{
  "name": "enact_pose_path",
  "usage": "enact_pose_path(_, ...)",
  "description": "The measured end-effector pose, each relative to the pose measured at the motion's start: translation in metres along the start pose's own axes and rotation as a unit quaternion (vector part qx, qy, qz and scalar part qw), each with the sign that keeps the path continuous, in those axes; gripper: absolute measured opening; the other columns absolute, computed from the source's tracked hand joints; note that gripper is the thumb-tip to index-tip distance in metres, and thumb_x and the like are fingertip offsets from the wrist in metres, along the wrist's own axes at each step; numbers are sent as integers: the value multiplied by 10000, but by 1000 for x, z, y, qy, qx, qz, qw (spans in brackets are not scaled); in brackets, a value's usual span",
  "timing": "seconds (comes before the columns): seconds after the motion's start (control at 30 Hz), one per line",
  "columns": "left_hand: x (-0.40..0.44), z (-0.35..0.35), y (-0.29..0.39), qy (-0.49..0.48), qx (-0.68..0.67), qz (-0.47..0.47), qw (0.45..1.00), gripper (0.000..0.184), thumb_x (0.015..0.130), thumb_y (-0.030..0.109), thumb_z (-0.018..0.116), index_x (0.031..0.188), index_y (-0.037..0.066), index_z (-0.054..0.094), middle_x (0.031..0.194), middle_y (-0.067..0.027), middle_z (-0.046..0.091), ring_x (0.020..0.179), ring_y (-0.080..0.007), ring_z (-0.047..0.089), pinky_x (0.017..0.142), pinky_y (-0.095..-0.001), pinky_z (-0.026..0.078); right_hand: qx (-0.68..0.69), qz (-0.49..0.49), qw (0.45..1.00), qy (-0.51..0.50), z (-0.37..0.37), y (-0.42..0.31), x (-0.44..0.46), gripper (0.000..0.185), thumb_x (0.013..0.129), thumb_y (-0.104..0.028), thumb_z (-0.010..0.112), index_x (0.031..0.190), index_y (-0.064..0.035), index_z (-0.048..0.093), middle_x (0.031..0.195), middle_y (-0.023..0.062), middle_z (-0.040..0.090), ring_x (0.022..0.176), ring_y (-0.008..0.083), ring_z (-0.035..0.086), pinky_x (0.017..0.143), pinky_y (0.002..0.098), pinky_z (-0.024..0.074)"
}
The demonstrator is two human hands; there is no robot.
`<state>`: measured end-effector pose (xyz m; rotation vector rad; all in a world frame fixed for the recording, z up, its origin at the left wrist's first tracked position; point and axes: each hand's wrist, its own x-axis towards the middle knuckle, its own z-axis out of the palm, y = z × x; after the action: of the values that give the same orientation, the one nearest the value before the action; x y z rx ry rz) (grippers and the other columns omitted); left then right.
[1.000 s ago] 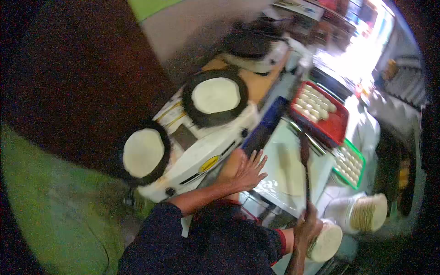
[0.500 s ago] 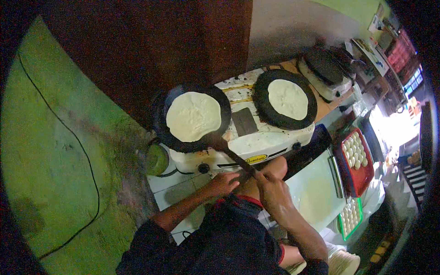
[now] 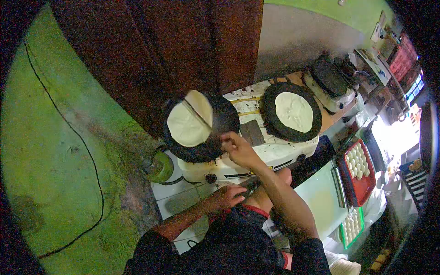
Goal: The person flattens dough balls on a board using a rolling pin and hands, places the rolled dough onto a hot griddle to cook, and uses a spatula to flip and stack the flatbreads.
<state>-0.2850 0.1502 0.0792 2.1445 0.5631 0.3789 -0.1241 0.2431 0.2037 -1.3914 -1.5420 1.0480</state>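
My right hand [image 3: 236, 149] is closed at the near right edge of the left black pan [image 3: 227, 110], gripping a dark, flat spatula [image 3: 198, 113] seen nearly edge-on. Across the pan lies a thin round flatbread [image 3: 185, 128], its right part raised along the spatula; motion blur hides exactly how blade and bread meet. Near my bare knee, my left hand [image 3: 228, 198] rests with its fingers stretched out, holding nothing. A second pale flatbread [image 3: 294, 112] lies flat on the right black pan [image 3: 271, 110].
Both pans stand on a white gas stove [image 3: 247, 162]. A green gas cylinder [image 3: 161, 167] is at its left. To the right are a pale work board [image 3: 300, 201], a red tray [image 3: 360, 190] of dough balls and a green-rimmed tray [image 3: 362, 224] with more. A third burner [image 3: 327, 78] stands farther back.
My right hand has moved forward to the left pan with the spatula. The flatbread there, flat before, now has its right side lifted. The camera view has shifted slightly.
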Motion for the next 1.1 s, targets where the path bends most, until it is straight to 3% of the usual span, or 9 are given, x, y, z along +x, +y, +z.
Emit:
enact_pose_path(0.1,11,-53,50,-137,-4,-56,989,454,940,316,628,1288,26,607,1257,-220,640,1153,-391,620,1020,-469,477,-77,-6,997,10,-16,8,-56,259,966,-167,615,1196,-49,606,941,190,686,830,324,667,758,404,530)
enact_pose_path(0.2,20,-102,47,-110,-24,-63,992,424,937,328,636,1242,34,646,1197,-204,672,1107,-372,649,990,-454,499,-121,52,990,47,-43,12,-124,246,943,-105,604,1176,-26,610,999,236,684,922,387,680,783,428,528)
enact_pose_path(0.33,57,-193,9,164,154,-62,972,354,920,278,636,1139,7,699,1172,-220,688,1079,-365,665,970,-433,515,-273,-3,951,144,-86,0,-188,233,909,-65,614,1139,-32,633,1002,233,669,906,430,665,777,461,535)
enact_pose_path(0.5,106,-232,-60,83,385,-189,899,826,924,516,616,1520,12,344,1602,-222,281,1480,-404,265,1201,-550,219,-275,81,949,132,-98,-16,-206,254,882,-45,634,1135,-64,642,958,216,647,856,453,645,725,505,533)
enact_pose_path(0.6,128,-230,-67,12,406,-320,856,994,898,654,567,1566,6,215,1632,-234,182,1510,-403,179,1205,-590,167,-333,126,930,93,-97,-23,-208,303,860,-33,651,1155,-99,645,984,193,652,856,448,653,701,514,532)
enact_pose_path(0.7,131,-226,-69,81,389,-293,869,1072,868,710,555,1559,-27,196,1627,-257,176,1510,-432,161,1195,-615,161,-315,117,937,96,-102,-24,-210,307,856,-33,653,1155,-103,647,992,180,653,852,436,656,699,512,533)
enact_pose_path(0.87,140,-229,-97,-9,366,-395,842,1415,619,821,716,1530,-111,167,1625,-304,108,1514,-430,138,1196,-638,97,-334,89,933,103,-110,-27,-200,335,866,-21,630,1187,-113,640,955,176,643,833,428,653,687,499,537)
enact_pose_path(0.97,142,-246,-109,-149,458,-305,821,1429,597,787,743,1560,-58,109,1648,-222,148,1510,-459,118,1149,-715,140,-346,51,929,119,-116,-19,-194,329,875,-38,622,1190,-132,645,951,171,643,834,420,655,681,498,541)
enact_pose_path(1.1,134,-274,-41,-348,583,-70,731,1487,364,579,920,1604,304,146,1680,-97,107,1533,-408,61,1152,-718,158,-379,58,920,83,-124,-32,-179,328,843,-16,599,1153,-102,661,1047,170,666,850,412,690,723,492,568)
